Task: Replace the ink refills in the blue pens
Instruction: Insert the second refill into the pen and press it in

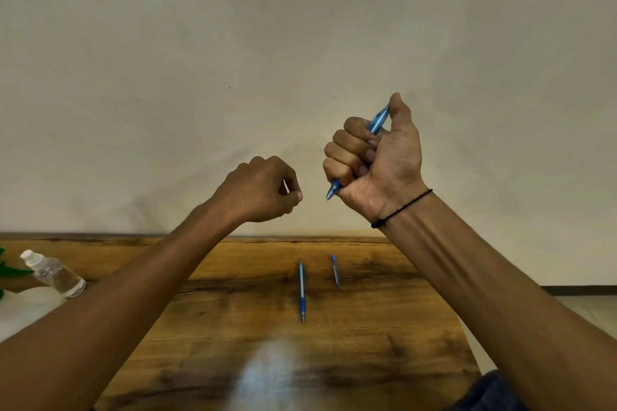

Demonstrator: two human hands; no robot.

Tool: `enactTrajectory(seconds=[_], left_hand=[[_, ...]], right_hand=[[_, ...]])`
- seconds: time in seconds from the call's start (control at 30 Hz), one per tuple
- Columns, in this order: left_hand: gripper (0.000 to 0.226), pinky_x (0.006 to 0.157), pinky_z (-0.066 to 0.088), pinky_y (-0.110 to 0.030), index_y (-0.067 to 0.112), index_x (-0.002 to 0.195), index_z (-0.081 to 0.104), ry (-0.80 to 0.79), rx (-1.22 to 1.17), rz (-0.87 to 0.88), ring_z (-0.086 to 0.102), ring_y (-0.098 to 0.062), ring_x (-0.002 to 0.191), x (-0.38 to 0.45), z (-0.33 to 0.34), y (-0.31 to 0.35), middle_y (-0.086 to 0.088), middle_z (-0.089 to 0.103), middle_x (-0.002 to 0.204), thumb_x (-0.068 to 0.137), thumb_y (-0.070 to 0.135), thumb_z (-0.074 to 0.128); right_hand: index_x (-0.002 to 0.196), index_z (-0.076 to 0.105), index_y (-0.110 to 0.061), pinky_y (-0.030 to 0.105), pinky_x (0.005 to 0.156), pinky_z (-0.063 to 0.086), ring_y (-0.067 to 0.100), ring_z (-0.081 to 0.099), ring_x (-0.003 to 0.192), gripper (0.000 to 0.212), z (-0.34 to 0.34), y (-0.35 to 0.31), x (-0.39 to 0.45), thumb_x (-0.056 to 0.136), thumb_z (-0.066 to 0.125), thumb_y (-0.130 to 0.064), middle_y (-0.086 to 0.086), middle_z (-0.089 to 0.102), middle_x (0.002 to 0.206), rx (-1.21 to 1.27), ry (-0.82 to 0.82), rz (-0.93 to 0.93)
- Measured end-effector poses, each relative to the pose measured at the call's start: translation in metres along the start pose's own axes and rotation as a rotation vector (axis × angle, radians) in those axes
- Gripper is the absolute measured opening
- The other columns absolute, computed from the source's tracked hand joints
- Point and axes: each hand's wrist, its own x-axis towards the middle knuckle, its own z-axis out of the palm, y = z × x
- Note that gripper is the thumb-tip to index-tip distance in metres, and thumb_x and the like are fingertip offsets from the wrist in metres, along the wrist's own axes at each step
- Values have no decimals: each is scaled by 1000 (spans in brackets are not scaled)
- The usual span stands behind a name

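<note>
Now | right hand (374,157) fisted around blue pen (377,122) | left hand (263,190) fingers pinched, contents unclear | second pen (302,290) on table (233,327)

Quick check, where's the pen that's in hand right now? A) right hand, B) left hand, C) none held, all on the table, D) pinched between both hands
A: the right hand is fisted around a blue pen, raised above the table; the left hand is apart from it, pinching only something small and pale that I can't identify.
</note>
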Motion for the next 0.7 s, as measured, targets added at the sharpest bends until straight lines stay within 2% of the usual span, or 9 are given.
enactTrajectory(seconds=[0.13,0.7], left_hand=[[14,79,63,-38,23,102,78,1,2,0,73,-5,72,0,0,-1,11,79,82,98,33,68],[12,80,63,-39,26,99,77,1,20,-6,72,-3,72,3,3,-3,13,78,79,97,35,68]], right_hand=[[48,28,-19,23,41,11,11,7,47,71,0,0,0,98,28,-69,-6,22,40,-1,-1,-13],[47,29,-19,21,39,12,10,7,45,73,-1,-2,4,98,29,-71,-6,22,41,46,40,-10]])
